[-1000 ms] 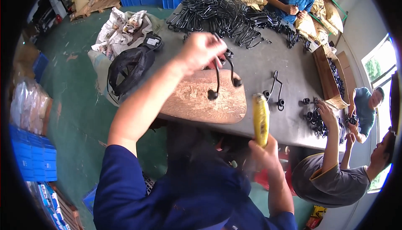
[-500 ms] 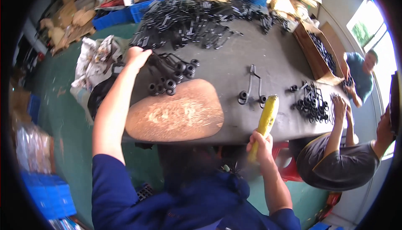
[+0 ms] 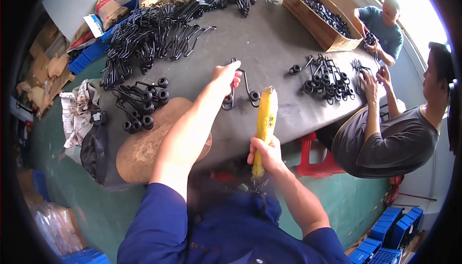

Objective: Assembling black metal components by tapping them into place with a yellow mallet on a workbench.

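Note:
My left hand [image 3: 225, 78] reaches over the middle of the table, its fingers closed on the top of a bent black metal rod [image 3: 246, 83] with black rubber rings at its lower ends. Just right of it, my right hand [image 3: 268, 154] grips a thick yellow club-like tool [image 3: 266, 115], held upright near the table's front edge. Its upper end comes close to the rod's right ring. A bunch of similar rods with rings [image 3: 142, 103] lies to the left, partly over a worn brown board [image 3: 132, 160]. My left forearm hides part of the board.
A heap of bent black rods [image 3: 159, 33] covers the far left of the table [image 3: 260, 33]. More ringed rods [image 3: 327, 79] lie at right, near a seated person's hands. Beyond stands a cardboard box [image 3: 308, 21] of black parts. A red stool [image 3: 313, 160] is by the front edge.
My left hand has moved right from the bunch of ringed rods to the single rod at mid-table. The yellow tool stays in my right hand, now more upright. The whole view has shifted.

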